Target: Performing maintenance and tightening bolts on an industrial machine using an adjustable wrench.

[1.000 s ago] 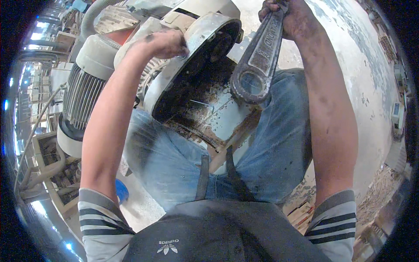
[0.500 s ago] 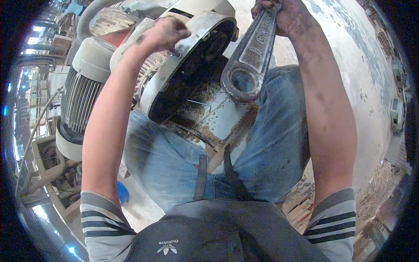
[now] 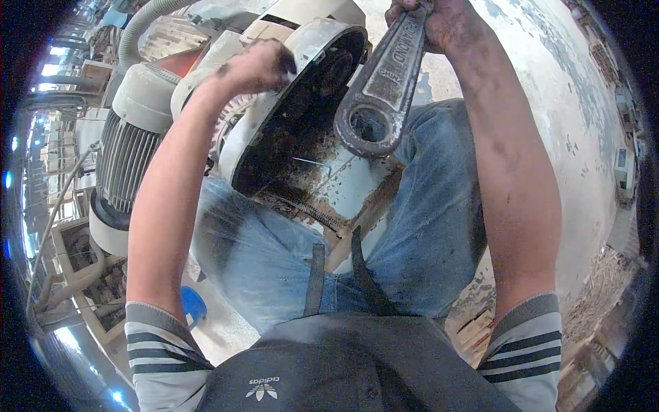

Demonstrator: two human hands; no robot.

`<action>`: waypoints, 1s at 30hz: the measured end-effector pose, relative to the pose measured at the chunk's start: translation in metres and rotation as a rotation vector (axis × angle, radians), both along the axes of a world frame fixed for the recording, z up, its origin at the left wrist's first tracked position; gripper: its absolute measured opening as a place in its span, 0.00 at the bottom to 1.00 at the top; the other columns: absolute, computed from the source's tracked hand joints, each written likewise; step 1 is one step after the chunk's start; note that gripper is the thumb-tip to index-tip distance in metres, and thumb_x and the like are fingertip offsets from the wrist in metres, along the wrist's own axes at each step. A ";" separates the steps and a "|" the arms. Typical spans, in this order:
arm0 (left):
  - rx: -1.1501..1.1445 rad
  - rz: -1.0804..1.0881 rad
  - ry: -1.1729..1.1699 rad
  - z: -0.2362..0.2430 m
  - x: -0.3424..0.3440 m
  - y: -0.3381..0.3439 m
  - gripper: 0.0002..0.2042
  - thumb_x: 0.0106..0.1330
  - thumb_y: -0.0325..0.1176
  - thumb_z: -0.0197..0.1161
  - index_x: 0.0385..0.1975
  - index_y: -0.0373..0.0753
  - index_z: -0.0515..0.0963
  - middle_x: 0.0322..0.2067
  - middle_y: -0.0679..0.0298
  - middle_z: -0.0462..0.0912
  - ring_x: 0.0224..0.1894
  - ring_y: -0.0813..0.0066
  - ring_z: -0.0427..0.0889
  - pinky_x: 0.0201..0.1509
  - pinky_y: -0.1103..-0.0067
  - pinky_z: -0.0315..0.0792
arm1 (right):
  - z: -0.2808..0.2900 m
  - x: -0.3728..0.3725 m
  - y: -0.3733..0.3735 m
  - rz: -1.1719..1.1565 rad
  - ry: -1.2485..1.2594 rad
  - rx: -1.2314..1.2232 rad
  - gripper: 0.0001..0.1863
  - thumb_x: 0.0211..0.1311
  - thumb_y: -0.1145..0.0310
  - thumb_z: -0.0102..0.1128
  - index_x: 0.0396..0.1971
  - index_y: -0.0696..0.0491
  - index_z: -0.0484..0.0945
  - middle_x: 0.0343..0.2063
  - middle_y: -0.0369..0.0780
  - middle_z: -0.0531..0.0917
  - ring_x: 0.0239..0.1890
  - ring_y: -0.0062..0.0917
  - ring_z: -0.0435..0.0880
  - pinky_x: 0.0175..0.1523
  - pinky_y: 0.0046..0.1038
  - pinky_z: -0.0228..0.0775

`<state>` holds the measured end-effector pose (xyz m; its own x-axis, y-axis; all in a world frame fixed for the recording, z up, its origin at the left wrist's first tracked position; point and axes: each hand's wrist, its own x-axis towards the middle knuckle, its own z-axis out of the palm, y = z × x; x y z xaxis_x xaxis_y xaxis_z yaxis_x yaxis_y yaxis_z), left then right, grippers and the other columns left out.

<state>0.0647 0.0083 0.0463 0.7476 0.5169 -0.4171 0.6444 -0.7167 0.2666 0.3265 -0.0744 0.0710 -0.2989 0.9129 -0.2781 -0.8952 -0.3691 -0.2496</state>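
My right hand (image 3: 439,31) is wrapped round a large, worn steel wrench (image 3: 374,93), which hangs at a slant with its ring end low over the machine. My left hand (image 3: 255,69), dirty and curled, is at the upper rim of an open off-white metal housing (image 3: 237,154); what its fingers hold is hidden. Inside the housing a dark round part (image 3: 333,69) sits in shadow. Below the ring end, a thin bent rod (image 3: 312,162) and a coiled strip (image 3: 316,213) lie on the rusty, flaking base between my jeans-clad legs.
A finned motor (image 3: 127,154) stands left of my left forearm, with a grey hose (image 3: 141,24) above it. A blue container (image 3: 193,305) is on the floor at lower left. Pale floor (image 3: 563,137) stretches to the right, with wood scraps (image 3: 473,336) at lower right.
My right hand and the wrench have shifted left and slightly upward. My left hand rose from the rim, then came down a little near where it was, its fingers still curled.
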 end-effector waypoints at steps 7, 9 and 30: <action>0.334 0.189 0.190 -0.006 -0.005 -0.002 0.13 0.56 0.34 0.55 0.39 0.36 0.75 0.39 0.48 0.77 0.44 0.56 0.77 0.48 0.68 0.70 | 0.000 -0.009 0.006 0.001 -0.038 0.000 0.02 0.51 0.73 0.42 0.22 0.55 0.63 0.11 0.35 0.62 0.10 0.22 0.63 0.20 0.31 0.63; 0.317 0.142 0.258 -0.013 -0.012 0.001 0.11 0.53 0.32 0.56 0.36 0.37 0.77 0.39 0.49 0.77 0.44 0.56 0.76 0.48 0.68 0.70 | -0.001 -0.023 0.015 -0.409 -0.432 -0.198 0.02 0.50 0.73 0.43 0.22 0.55 0.63 0.11 0.35 0.62 0.10 0.22 0.62 0.20 0.31 0.64; 0.377 0.137 0.120 -0.018 -0.027 -0.016 0.14 0.54 0.35 0.57 0.36 0.32 0.73 0.40 0.48 0.75 0.47 0.55 0.73 0.50 0.68 0.68 | -0.005 -0.030 0.024 -0.464 -0.398 -0.267 0.03 0.51 0.74 0.41 0.24 0.57 0.62 0.13 0.37 0.63 0.10 0.22 0.63 0.19 0.30 0.64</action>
